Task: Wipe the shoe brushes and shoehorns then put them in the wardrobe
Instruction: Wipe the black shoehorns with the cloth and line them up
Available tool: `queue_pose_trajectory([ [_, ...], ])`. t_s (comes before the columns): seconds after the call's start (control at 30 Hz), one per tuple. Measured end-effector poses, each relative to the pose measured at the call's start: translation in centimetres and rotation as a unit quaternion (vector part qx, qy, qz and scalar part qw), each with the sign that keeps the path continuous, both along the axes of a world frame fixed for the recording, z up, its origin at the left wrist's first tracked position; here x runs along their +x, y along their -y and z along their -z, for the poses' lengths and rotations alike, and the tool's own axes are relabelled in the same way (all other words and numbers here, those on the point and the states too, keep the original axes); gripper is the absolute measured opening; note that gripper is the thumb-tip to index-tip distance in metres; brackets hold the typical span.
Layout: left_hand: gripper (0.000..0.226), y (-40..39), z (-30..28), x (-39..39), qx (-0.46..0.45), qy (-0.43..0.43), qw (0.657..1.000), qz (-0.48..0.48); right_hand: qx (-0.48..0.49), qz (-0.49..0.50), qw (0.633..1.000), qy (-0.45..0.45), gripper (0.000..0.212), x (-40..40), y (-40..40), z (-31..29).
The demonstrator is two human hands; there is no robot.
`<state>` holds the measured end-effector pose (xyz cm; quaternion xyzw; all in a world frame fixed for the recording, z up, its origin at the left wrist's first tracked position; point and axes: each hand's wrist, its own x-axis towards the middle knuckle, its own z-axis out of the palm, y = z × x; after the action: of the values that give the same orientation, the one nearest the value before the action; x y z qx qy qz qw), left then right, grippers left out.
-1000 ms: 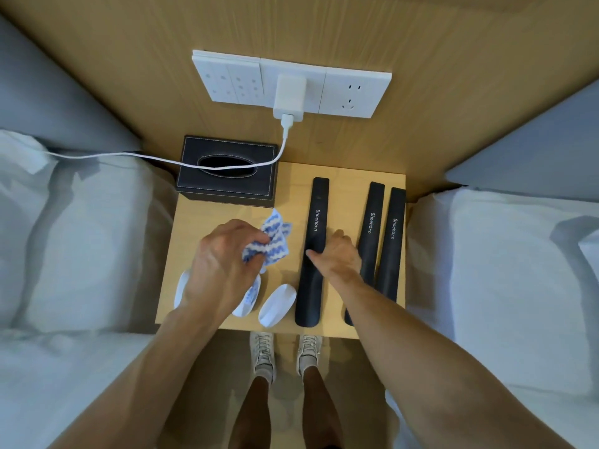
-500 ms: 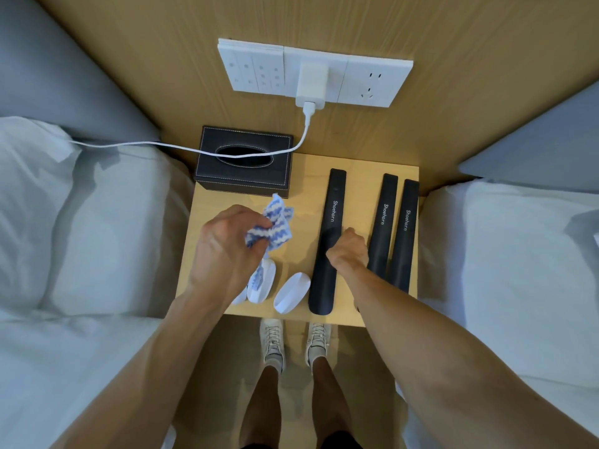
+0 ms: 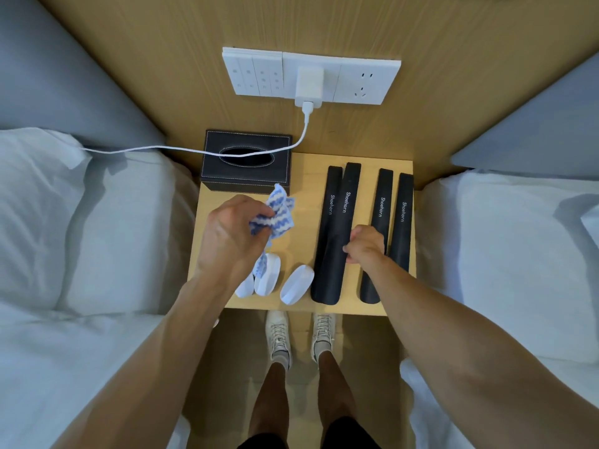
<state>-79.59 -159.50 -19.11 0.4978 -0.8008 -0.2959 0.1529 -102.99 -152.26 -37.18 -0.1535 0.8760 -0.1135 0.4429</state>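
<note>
Several black shoehorns lie lengthwise on the small wooden bedside table (image 3: 301,306). My right hand (image 3: 365,248) grips one shoehorn (image 3: 347,202) at its middle, tilted against a second shoehorn (image 3: 327,241) on its left. Two more shoehorns (image 3: 381,202) (image 3: 403,215) lie to the right of that hand. My left hand (image 3: 231,236) holds a crumpled blue-and-white cloth (image 3: 277,213) above the table's left half. Three white shoe brushes (image 3: 268,277) (image 3: 297,284) (image 3: 245,287) sit at the front edge, the left one partly hidden under my wrist.
A black tissue box (image 3: 246,163) stands at the table's back left, with a white charger cable (image 3: 194,150) running across it from the wall socket panel (image 3: 311,77). Beds with white bedding flank the table on both sides. My feet stand on the floor just before it.
My right hand has closed round a shoehorn and drawn it aside, so a second shoehorn now shows beside it where only one was seen. The left hand with the cloth barely moved.
</note>
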Motion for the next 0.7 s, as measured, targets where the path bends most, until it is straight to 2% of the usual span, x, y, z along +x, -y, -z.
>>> queue_pose_trajectory([
  [0.17, 0.021, 0.6, -2.6, -1.4, -0.01, -0.044, 0.999, 0.007, -0.104, 0.045, 0.993, 0.019, 0.027, -0.8, -1.3, -4.6],
  [0.33, 0.024, 1.0, -7.2, -2.7, -0.053, -0.088, 0.993, 0.052, -0.227, 0.103, 0.967, 0.055, 0.033, -1.7, -3.5, -11.8],
  [0.47, 0.025, 1.8, -11.6, -3.1, -0.081, -0.109, 0.989, 0.066, -0.349, 0.103, 0.929, 0.068, 0.035, -2.0, -5.6, -18.5],
  [0.7, 0.031, 2.8, -20.4, -3.9, -0.162, -0.177, 0.966, 0.093, -0.504, 0.052, 0.862, 0.002, 0.041, -1.8, -3.4, -30.7],
])
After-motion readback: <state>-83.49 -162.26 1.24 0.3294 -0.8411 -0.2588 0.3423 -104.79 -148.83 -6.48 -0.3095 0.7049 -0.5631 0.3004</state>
